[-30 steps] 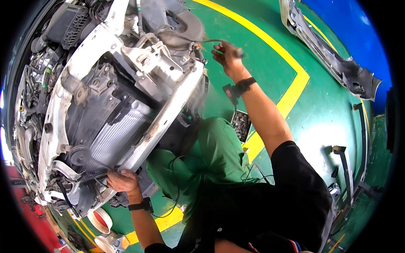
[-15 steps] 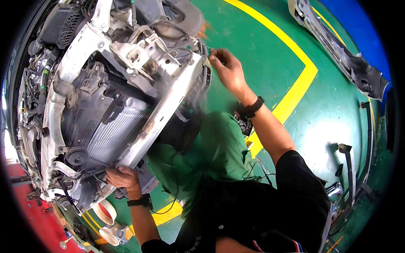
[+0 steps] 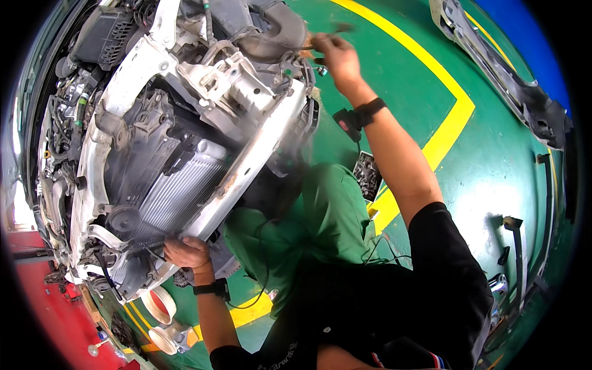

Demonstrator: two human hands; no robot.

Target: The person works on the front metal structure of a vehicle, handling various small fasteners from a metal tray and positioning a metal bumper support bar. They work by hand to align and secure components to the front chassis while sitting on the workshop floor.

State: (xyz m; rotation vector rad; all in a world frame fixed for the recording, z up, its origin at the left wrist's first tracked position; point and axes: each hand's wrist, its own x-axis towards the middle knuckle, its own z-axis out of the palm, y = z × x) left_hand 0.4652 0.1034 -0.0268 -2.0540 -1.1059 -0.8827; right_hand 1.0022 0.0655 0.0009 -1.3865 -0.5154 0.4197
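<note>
My right hand (image 3: 335, 58) is closed on a thin dark cable (image 3: 297, 47) at the upper edge of the car's stripped front end, near a curved grey duct (image 3: 277, 31); a blurred dark end sticks up above the fingers. My left hand (image 3: 186, 253) is closed low on the front end, against the white crossbeam (image 3: 245, 176), where a dark line runs into the fingers; exactly what it grips is hidden. Behind the beam sit a silver radiator (image 3: 179, 196), a round dark part (image 3: 125, 217) and white body brackets (image 3: 232, 82).
A removed bumper (image 3: 493, 74) lies at upper right on the green floor (image 3: 394, 86). Dark metal stands (image 3: 513, 259) are on the right. A tray of small parts (image 3: 365, 176) lies beside my green-trousered knees (image 3: 327, 203). White buckets (image 3: 157, 303) stand at lower left.
My right hand dropped toward the beam's end half a second ago and is now higher again, the cable in its fingers. My left hand stays at the lower beam. The view has shifted slightly.
</note>
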